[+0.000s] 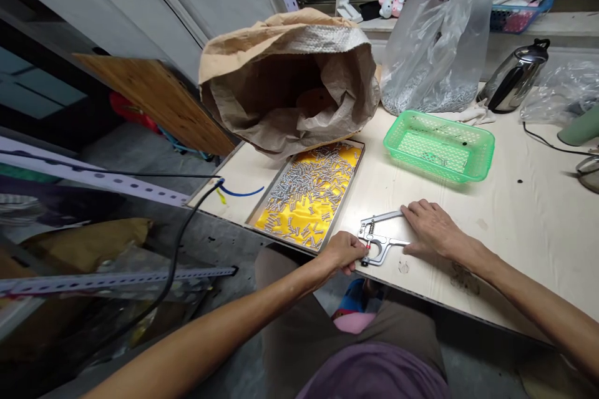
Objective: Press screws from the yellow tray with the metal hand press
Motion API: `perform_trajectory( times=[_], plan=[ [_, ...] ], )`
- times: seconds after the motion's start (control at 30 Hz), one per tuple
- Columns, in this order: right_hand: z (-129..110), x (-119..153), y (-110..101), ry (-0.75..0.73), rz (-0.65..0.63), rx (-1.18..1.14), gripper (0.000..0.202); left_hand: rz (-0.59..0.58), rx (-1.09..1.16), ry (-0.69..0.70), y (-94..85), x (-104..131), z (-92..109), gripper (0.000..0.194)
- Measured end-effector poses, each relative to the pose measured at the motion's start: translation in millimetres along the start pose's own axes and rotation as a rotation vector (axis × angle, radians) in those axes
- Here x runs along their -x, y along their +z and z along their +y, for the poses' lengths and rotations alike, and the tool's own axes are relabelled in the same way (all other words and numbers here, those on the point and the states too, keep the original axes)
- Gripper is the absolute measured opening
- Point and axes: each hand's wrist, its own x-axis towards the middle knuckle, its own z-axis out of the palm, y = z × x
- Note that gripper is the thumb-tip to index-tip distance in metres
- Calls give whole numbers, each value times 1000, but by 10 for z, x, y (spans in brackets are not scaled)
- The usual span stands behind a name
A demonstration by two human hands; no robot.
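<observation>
Silver hand pliers with a spring and a round-throated jaw lie at the table's front edge. My right hand is around the ends of both handles, thumb on the lower one and fingers at the upper. At the jaw, my left hand has its fingers pinched together; what they hold, if anything, is too small to tell. A small red part shows beside those fingertips. Left of the pliers is a shallow tray with a yellow lining and many small metal pieces spread over it.
A large open paper sack stands behind the tray, overhanging its back end. Farther right are a green basket with a few small pieces, a clear plastic bag of metal parts and a kettle. A blue cable lies at the left corner.
</observation>
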Motion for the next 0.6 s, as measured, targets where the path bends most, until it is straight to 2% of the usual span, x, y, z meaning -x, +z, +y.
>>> perform_trajectory(
  times=[0.07, 0.1, 0.2, 0.27, 0.33, 0.4, 0.53, 0.6],
  plan=[
    [-28, 22, -14, 9, -9, -18, 67, 49, -114, 47, 9, 24, -50, 20],
    [-41, 36, -16, 14, -14, -28, 63, 120, -200, 116, 22, 45, -70, 22],
    [-77, 77, -5, 20, -14, -52, 52, 407, -517, 457, 111, 107, -64, 19],
    [-97, 98, 14, 22, -3, -51, 50, 485, -710, 660, 202, 101, 15, 32],
    [-114, 115, 40, 26, 11, -38, 52, 481, -845, 789, 286, 44, 129, 50],
    [-128, 135, 71, 19, 36, -26, 54, 444, -917, 857, 335, -38, 233, 56],
    [-164, 181, 125, 12, 100, -54, 44, 322, -959, 896, 335, -143, 307, 43],
    [-179, 191, 140, 23, 112, -82, 33, 310, -962, 892, 321, -153, 302, 32]
  ],
)
